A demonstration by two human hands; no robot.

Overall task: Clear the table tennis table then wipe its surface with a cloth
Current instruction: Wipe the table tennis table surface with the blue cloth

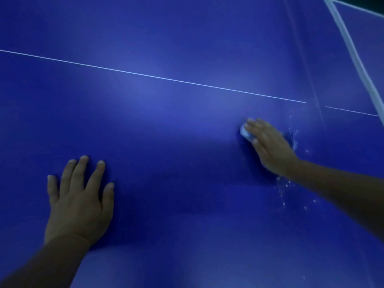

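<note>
The blue table (166,121) is filling nearly the whole view, with a thin white centre line (153,76) running across it and a broad white band, the net top or an edge stripe, I cannot tell which (353,53), crossing toward the far right corner. The left hand (79,201) is lying flat on the table near the near edge, fingers straight and spread, grasping nothing. The right hand (270,145) is pressing down on a cloth (246,133) with fingers extended over it, toward the right side, just short of the centre line. Only a pale bit of cloth is showing at the fingertips. Water droplets (284,190) are sitting on the table beside the right wrist.
</note>
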